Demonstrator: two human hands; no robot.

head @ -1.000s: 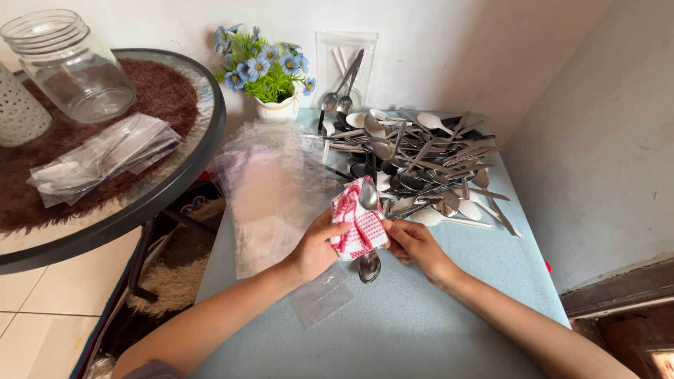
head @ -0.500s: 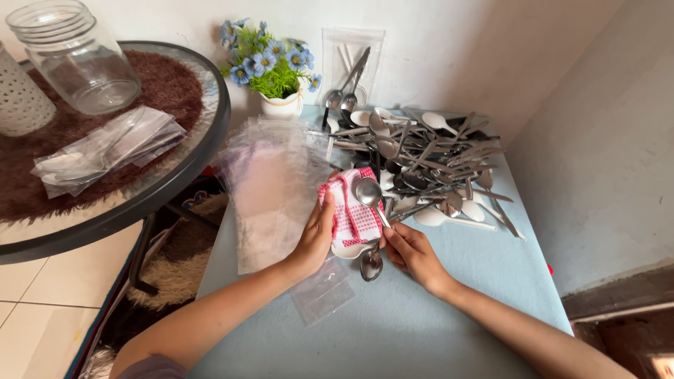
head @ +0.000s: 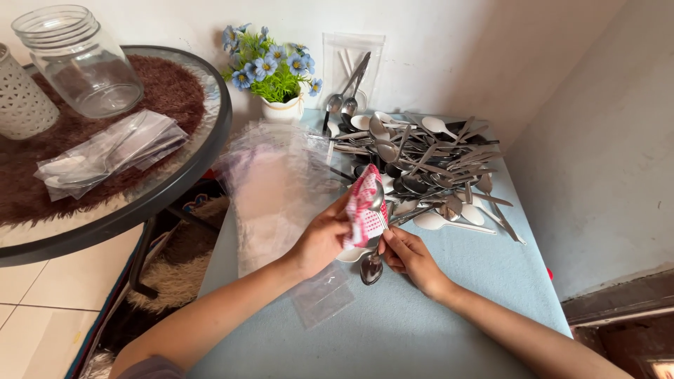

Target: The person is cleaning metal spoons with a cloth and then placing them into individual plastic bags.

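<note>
Over the pale blue desk (head: 449,316), seen from my head camera, my left hand (head: 324,238) was closed around a red-and-white checked cloth (head: 365,210), which stood bunched up between thumb and fingers. A metal spoon (head: 377,203) lay against that cloth, its handle running down behind it. My right hand (head: 407,254) was just beside the left, fingers curled and pinching at the lower edge of the cloth and the spoon handle; I could not tell exactly how much of the handle it held. Under both hands another spoon (head: 371,269) rested on the desk with its bowl pointing toward me, and a white plastic spoon (head: 351,255) showed partly beneath my left hand.

Beyond my hands a big pile of cutlery (head: 428,165) covered the far part of the desk, mostly steel spoons with a few white plastic ones mixed in. To the left of the pile lay a stack of clear plastic sleeves (head: 277,189), and one small clear bag (head: 321,298) sat near my left forearm. Against the wall stood a small white pot of blue artificial flowers (head: 274,74), and next to it a clear pouch with spoons (head: 351,77) leaned upright.

Off to the left was a round glass table (head: 175,189) with a brown furry mat (head: 140,91). On it stood an empty glass jar (head: 77,60), a white perforated holder (head: 21,102), and a few bagged spoons (head: 109,151).
</note>
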